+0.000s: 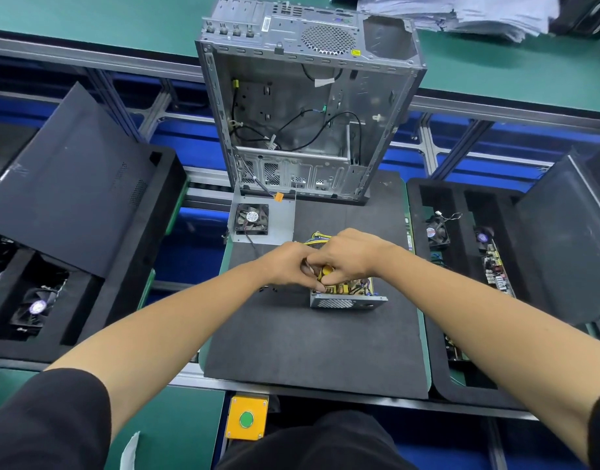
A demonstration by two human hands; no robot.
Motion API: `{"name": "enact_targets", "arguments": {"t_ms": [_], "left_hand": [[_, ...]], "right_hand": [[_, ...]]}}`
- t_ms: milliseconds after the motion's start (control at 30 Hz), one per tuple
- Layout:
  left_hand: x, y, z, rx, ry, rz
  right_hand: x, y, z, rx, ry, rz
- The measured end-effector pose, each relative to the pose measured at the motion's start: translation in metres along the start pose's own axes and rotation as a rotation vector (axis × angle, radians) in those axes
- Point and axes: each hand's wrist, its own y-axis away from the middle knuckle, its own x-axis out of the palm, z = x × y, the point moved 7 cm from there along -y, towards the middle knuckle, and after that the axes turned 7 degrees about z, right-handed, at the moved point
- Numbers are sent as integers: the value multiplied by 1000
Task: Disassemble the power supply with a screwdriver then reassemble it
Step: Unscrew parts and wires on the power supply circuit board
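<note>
**Both hands in the open PSU, mid-mat**

PSU [347, 295] sits on the black mat [312, 351], right of centre, cover off. Board and yellow parts exposed; perforated metal side faces the camera. Yellow/black wire bundle [317, 237] comes out the far end, mostly hidden behind the hands.

Left hand [286, 266] and right hand [347, 254] meet over the PSU's near-left corner, touching each other. Fingers of both curl down into the unit. Right fingers are around a yellow part inside; can't tell exactly what the left pinches, its fingertips are hidden. No screwdriver visible in either hand.

Cover plate with fan [252, 218] lies flat at the mat's far-left corner, apart from the PSU. Small dark bits on the mat just left of the PSU, too small to identify.

Empty PC case [308, 106] stands at the far edge of the mat, open side up, loose black cables inside.

Foam trays either side: left tray [88, 300] holds a fan, right tray [461, 266] holds fans and a board. Green button [246, 419] on a yellow box at the near edge.
</note>
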Motion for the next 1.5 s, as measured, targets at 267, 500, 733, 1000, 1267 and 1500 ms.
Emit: {"name": "enact_targets", "arguments": {"t_ms": [267, 500, 733, 1000, 1267, 1500], "left_hand": [[2, -2, -6, 70, -71, -55], [1, 0, -4, 47, 46, 6], [1, 0, -1, -37, -40, 89], [-2, 6, -6, 24, 13, 50], [4, -1, -4, 25, -19, -52], [2, -1, -6, 11, 34, -6]], "right_hand": [[1, -4, 0, 57, 46, -31], [-1, 1, 4, -49, -61, -47], [0, 2, 5, -107, -17, -15], [0, -2, -5, 34, 92, -10], [6, -5, -7, 112, 93, 15], [-2, 0, 0, -14, -22, -81]]}}
